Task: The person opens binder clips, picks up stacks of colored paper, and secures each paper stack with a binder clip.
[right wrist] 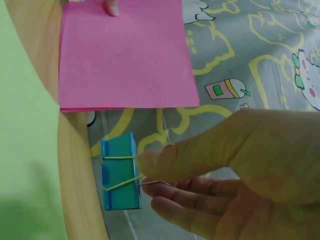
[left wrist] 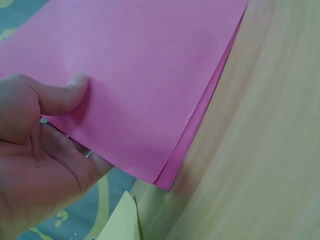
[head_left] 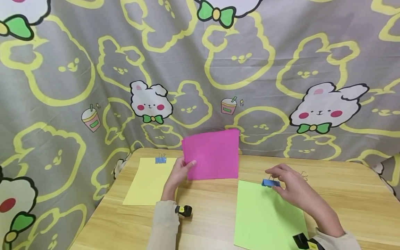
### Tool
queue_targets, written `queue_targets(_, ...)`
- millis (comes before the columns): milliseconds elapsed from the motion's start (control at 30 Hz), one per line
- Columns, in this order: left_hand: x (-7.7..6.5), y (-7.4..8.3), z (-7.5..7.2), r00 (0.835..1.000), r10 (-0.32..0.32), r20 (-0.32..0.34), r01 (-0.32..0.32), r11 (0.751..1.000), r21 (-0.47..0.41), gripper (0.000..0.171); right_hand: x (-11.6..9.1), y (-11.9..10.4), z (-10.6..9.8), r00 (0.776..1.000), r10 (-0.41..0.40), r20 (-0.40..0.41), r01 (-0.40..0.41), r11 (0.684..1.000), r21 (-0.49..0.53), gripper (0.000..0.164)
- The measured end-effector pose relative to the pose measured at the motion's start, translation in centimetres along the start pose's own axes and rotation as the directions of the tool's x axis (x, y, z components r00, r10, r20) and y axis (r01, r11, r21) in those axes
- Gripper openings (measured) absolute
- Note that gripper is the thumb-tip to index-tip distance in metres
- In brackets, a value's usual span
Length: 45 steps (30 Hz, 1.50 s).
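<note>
My left hand (head_left: pixel 181 172) pinches a small stack of pink paper sheets (head_left: pixel 215 154) at its left edge, thumb on the front face and fingers behind. The sheets stand raised above the back of the table; in the left wrist view their edges fan slightly apart at one corner. With thumb and fingers, my right hand (head_left: pixel 289 182) holds a blue binder clip (right wrist: pixel 120 172) by its wire handles. In the head view this clip overlaps the top edge of the green paper (head_left: pixel 265 215), which lies flat on the table.
Yellow paper (head_left: pixel 148 184) lies at the table's left, with a blue binder clip (head_left: pixel 160 160) at its top edge. Wire handles (head_left: pixel 304 176) show behind my right hand. A patterned curtain (head_left: pixel 193 69) hangs behind the wooden table (head_left: pixel 206 215).
</note>
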<state>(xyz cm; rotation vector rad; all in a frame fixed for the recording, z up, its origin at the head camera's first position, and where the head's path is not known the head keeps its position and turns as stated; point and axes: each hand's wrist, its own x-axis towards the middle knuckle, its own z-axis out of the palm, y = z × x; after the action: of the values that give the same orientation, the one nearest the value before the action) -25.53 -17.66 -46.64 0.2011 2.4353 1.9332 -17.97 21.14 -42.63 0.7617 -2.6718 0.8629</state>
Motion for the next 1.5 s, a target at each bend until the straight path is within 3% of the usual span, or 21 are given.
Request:
queue_targets(100,0.1,-0.2,0.1,1.000,0.003,-0.020,-0.003,1.000,0.012,0.022,0.0,0.3,0.1,1.000,0.019,0.000,-0.019,0.999,-0.047,0.053)
queue_targets(267,0.1,-0.3,0.1,0.999,0.009,-0.040,-0.008,1.000,0.016,0.023,-0.2,0.5,0.2,0.995,0.095,0.028,-0.093,0.992,-0.084,0.049)
queue_targets(400,0.2,-0.1,0.1,0.998,-0.020,-0.058,0.019,1.000,-0.012,0.025,-0.3,0.6,-0.1,0.991,0.131,0.031,-0.127,0.987,-0.103,0.049)
queue_targets(533,0.1,0.3,-0.1,0.999,-0.032,-0.030,0.031,0.998,-0.063,0.026,-0.2,0.8,-0.4,0.990,0.142,0.009,-0.140,0.984,-0.114,0.050)
queue_targets(767,-0.2,1.4,-0.2,0.997,-0.013,0.074,0.024,0.987,-0.158,0.029,0.0,0.9,-1.0,0.985,0.164,-0.054,-0.164,0.986,0.010,0.044)
queue_targets(1100,-0.4,2.3,0.4,0.987,0.000,0.162,0.029,0.984,-0.177,0.029,0.0,1.3,-1.1,0.979,0.180,-0.100,-0.165,0.976,0.141,0.036)
queue_targets(1300,-0.5,2.6,1.0,0.978,0.009,0.209,0.030,0.982,-0.184,0.027,0.0,1.5,-1.1,0.967,0.243,-0.072,-0.214,0.934,0.285,0.036)
queue_targets(1500,-0.4,2.4,1.3,0.969,0.025,0.247,0.026,0.979,-0.202,0.026,0.0,2.0,-1.4,0.934,0.356,-0.020,-0.324,0.872,0.368,0.042)
